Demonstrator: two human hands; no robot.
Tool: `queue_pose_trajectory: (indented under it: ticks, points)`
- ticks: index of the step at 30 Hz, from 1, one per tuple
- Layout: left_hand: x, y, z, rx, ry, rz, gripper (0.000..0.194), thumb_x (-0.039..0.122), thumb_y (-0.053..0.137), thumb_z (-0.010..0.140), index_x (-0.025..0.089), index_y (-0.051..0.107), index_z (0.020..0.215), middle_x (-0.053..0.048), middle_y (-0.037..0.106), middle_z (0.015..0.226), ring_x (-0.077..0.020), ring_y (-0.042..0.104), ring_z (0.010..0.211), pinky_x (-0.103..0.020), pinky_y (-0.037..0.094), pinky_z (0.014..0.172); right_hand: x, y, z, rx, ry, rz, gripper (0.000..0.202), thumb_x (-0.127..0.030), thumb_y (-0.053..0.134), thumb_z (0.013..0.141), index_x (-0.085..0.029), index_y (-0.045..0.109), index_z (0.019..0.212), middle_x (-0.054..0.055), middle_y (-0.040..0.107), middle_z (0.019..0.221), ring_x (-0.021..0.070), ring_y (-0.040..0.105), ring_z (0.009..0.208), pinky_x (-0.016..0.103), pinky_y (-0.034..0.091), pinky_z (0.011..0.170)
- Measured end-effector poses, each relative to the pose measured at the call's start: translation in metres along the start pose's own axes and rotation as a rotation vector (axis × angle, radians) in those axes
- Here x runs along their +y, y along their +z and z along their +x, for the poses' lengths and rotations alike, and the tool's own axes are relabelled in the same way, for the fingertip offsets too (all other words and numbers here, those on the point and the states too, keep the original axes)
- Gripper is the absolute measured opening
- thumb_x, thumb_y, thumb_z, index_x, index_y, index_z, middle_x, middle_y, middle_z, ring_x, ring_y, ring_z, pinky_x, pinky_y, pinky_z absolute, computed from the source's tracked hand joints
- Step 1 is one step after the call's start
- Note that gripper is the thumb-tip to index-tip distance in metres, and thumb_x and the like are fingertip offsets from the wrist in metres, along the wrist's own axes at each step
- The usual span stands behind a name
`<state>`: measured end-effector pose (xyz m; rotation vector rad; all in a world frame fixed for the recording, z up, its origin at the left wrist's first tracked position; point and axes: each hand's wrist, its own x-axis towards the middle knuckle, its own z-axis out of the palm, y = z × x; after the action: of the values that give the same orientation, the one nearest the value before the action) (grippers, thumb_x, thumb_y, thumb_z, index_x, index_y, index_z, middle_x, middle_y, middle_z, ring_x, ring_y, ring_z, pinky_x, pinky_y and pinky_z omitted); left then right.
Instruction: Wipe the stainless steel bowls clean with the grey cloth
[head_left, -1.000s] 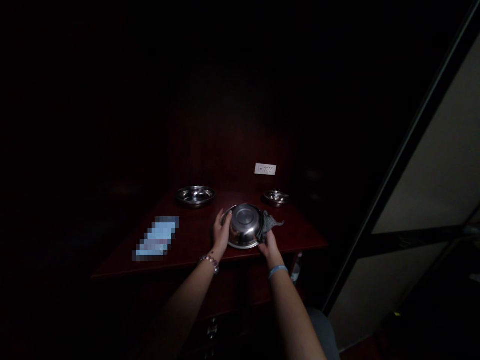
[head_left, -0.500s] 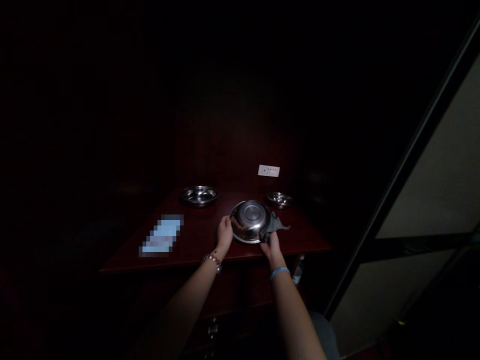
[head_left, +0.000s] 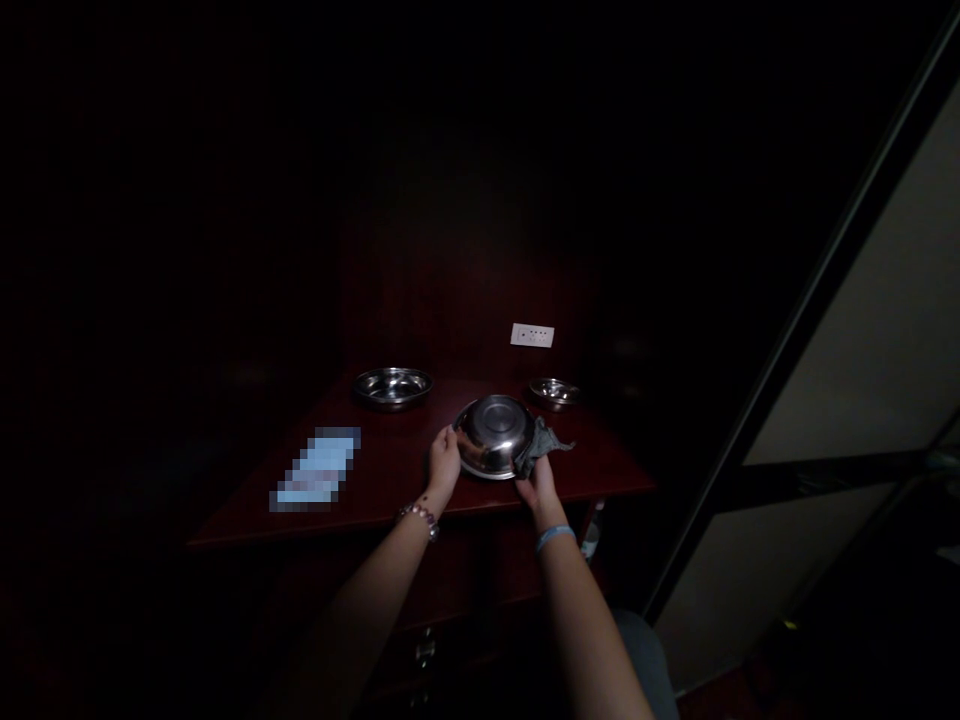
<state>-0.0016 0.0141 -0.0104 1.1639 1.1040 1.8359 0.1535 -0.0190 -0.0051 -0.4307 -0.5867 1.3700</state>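
A shiny metal bowl (head_left: 493, 432) is held bottom side up above the front part of the dark red desk (head_left: 405, 465). My left hand (head_left: 444, 466) grips its left rim, thumb on top and the other fingers mostly hidden. At the right rim, my right hand (head_left: 540, 484) is closed on a dark grey cloth (head_left: 537, 446), which it presses against the bowl's side. The cloth's loose end sticks out to the right. Most of the right hand's fingers are hidden beneath cloth and bowl.
A wide metal bowl (head_left: 393, 390) stands at the back left, a smaller metal bowl (head_left: 554, 393) at the back right. A blurred-out light blue rectangle (head_left: 316, 470) lies at left. Behind is a wall socket (head_left: 532, 335). A bottle (head_left: 592, 532) stands below the desk's right side.
The whole view has shifted slightly, so everything sits a little further left and up. Both hands keep their hold on the bowl and cloth, with little visible movement.
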Motion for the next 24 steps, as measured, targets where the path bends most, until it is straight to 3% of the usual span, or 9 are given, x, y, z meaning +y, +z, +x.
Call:
queue_pose_trajectory:
  ticks: [4, 8, 15, 24]
  points:
    - [0.005, -0.001, -0.001, 0.025, -0.025, -0.067, 0.020, 0.027, 0.051, 0.086, 0.016, 0.068, 0.087, -0.007, 0.073, 0.091, -0.0193, 0.067, 0.087, -0.031, 0.049, 0.086, 0.003, -0.004, 0.004, 0.017, -0.035, -0.056, 0.020, -0.034, 0.055, 0.090, -0.024, 0.072, 0.091, 0.000, 0.077, 0.091, 0.0132, 0.071, 0.090, 0.027, 0.058, 0.089]
    - [0.004, -0.001, 0.001, 0.051, -0.037, -0.103, 0.020, 0.031, 0.054, 0.084, 0.016, 0.066, 0.078, -0.005, 0.072, 0.080, -0.0175, 0.065, 0.075, -0.029, 0.049, 0.075, 0.006, -0.007, 0.008, -0.031, -0.079, -0.128, 0.022, -0.040, 0.056, 0.087, -0.025, 0.072, 0.091, 0.000, 0.077, 0.090, 0.0158, 0.071, 0.093, 0.033, 0.057, 0.092]
    - [0.001, -0.001, 0.000, 0.041, -0.010, -0.081, 0.021, 0.031, 0.054, 0.083, 0.016, 0.064, 0.072, -0.005, 0.068, 0.073, -0.0172, 0.062, 0.071, -0.027, 0.048, 0.069, 0.004, -0.009, 0.005, -0.039, -0.025, -0.129, 0.026, -0.043, 0.055, 0.087, -0.024, 0.071, 0.096, 0.001, 0.076, 0.084, 0.0157, 0.071, 0.091, 0.033, 0.057, 0.089]
    - [-0.006, 0.002, 0.002, 0.046, -0.025, -0.043, 0.023, 0.032, 0.049, 0.086, 0.017, 0.064, 0.076, -0.004, 0.067, 0.074, -0.0163, 0.060, 0.070, -0.028, 0.046, 0.070, -0.002, -0.007, 0.000, 0.005, -0.010, -0.113, 0.019, -0.036, 0.057, 0.086, -0.025, 0.070, 0.095, -0.001, 0.076, 0.082, 0.0158, 0.071, 0.089, 0.031, 0.057, 0.088]
